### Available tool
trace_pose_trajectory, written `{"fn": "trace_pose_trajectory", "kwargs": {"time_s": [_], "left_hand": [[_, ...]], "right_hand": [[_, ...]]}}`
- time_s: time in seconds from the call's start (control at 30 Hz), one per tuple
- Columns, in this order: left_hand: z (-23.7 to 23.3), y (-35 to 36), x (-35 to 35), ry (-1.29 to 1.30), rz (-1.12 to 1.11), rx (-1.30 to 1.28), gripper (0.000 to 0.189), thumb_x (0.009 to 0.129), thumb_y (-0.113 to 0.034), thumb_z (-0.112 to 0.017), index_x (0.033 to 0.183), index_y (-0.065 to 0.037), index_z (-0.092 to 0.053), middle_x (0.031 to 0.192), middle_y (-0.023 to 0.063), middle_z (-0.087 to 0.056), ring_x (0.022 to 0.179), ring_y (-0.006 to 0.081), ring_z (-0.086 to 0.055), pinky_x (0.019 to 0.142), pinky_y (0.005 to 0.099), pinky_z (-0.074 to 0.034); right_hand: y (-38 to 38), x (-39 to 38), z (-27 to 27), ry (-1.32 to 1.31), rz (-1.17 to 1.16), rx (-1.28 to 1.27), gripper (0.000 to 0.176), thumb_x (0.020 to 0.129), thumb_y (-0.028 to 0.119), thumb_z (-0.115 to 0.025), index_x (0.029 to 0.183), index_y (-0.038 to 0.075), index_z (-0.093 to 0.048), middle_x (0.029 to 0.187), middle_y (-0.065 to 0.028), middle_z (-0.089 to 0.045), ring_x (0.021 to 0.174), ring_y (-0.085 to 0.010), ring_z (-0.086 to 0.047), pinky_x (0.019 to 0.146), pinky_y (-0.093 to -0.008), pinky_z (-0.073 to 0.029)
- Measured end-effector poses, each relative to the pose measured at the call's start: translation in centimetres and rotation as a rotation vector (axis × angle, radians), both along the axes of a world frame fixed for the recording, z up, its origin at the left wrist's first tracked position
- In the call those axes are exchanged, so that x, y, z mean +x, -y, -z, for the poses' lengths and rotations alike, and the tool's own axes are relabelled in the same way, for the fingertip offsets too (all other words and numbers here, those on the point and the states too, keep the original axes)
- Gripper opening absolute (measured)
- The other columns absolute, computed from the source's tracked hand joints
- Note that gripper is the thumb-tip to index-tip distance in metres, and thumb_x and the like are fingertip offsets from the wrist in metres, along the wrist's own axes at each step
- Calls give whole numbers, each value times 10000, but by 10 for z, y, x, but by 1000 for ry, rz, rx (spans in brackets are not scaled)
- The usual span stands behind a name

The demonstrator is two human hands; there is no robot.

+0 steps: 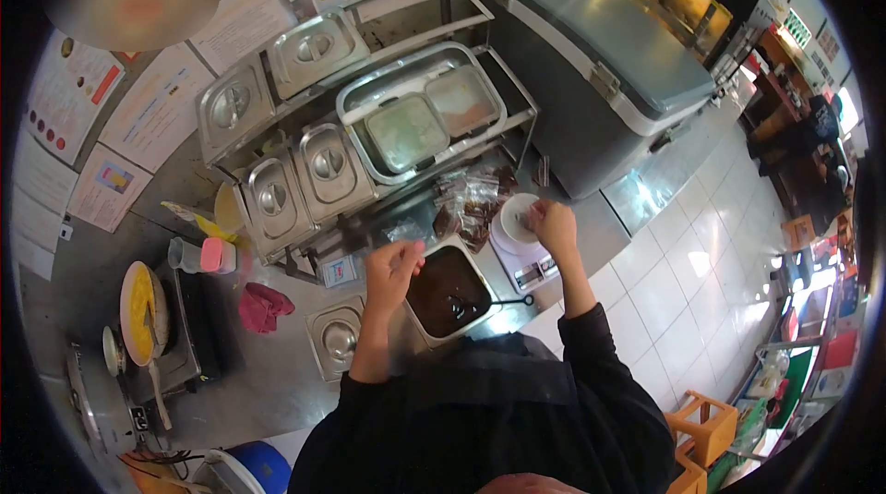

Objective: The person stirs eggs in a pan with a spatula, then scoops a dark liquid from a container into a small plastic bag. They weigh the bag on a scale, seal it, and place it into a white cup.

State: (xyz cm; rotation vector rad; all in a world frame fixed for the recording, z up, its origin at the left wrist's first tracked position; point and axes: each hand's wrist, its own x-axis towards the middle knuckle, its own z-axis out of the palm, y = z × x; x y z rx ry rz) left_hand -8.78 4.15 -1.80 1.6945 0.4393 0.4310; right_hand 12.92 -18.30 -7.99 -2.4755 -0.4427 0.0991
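Note:
My right hand [554, 226] is at the rim of a white bowl [508, 224], fingers pinched together; what they grip is too small to make out. The bowl stands on a white digital scale [531, 270]. My left hand [393, 274] hangs over the left edge of a steel pan of dark brown sauce [443, 283], fingers curled together, and anything inside them is hidden. A ladle handle [510, 302] sticks out over the pan's right side. Behind the pan lie several clear bags of dark sauce [471, 203].
A steel rack [531, 114] with lidded pans stands behind, and a large grey cooler box [591, 60] is at the back right. At left are a pink cloth [265, 307], a frying pan with yellow food [138, 309] and a lidded steel pan [337, 337].

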Motion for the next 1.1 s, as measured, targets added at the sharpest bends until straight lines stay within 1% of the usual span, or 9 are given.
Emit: {"fn": "trace_pose_trajectory", "kwargs": {"time_s": [0.17,0.33,0.37,0.53,0.7,0.8,0.9,1.03,1.1], "left_hand": [[-24,33,39,249,24,273,213,796,-168,-728,911,-15,-634,809,63,-664,755,125,-619,715,252,-469],[-18,43,56,283,198,243,472,772,-84,-736,1193,-12,-535,874,85,-685,829,144,-651,760,278,-497],[-22,45,55,302,223,128,558,761,-34,-732,1256,-12,-476,853,91,-686,807,130,-656,737,263,-512],[-40,49,44,282,206,52,609,728,72,-722,1274,15,-457,796,102,-678,746,113,-642,721,245,-512],[-36,38,41,148,307,84,607,729,82,-705,1279,19,-456,771,91,-674,754,117,-644,807,274,-505],[-26,31,44,276,402,380,652,731,59,-700,1319,14,-421,770,78,-672,777,122,-644,925,345,-459],[-43,39,38,267,387,358,698,739,25,-698,1357,13,-373,738,66,-666,798,146,-657,1001,404,-401],[-57,53,31,265,403,316,766,750,-5,-699,1402,14,-296,805,90,-673,887,189,-665,1015,433,-390],[-53,47,31,269,428,326,785,741,-20,-717,1407,-10,-302,787,77,-663,864,159,-654,1005,425,-403]], "right_hand": [[5,-36,-62,-11,-358,388,167,811,131,-649,938,31,-693,861,-158,-657,734,-283,-625,650,-354,-484],[-3,-75,-95,-4,-538,534,163,824,84,-637,972,41,-690,867,-123,-649,731,-234,-609,648,-328,-474],[-2,-80,-98,-51,-509,544,164,824,86,-639,974,45,-692,875,-125,-655,730,-228,-611,651,-326,-477],[4,-89,-101,6,-415,631,101,786,90,-702,869,33,-690,822,-70,-673,721,-154,-619,643,-288,-489],[11,-94,-107,101,-470,587,114,806,107,-650,876,16,-653,802,-132,-642,716,-263,-615,640,-347,-476],[8,-100,-104,180,-480,574,112,836,113,-635,887,14,-631,778,-120,-605,719,-272,-591,644,-340,-457],[6,-105,-102,216,-547,594,116,841,107,-612,905,10,-613,813,-132,-602,764,-304,-594,680,-367,-461],[0,-112,-99,251,-587,600,112,821,84,-622,897,4,-602,843,-138,-606,797,-325,-599,709,-389,-468],[-2,-113,-98,216,-612,592,109,815,73,-627,896,5,-598,847,-140,-607,810,-326,-602,708,-391,-471]]}}
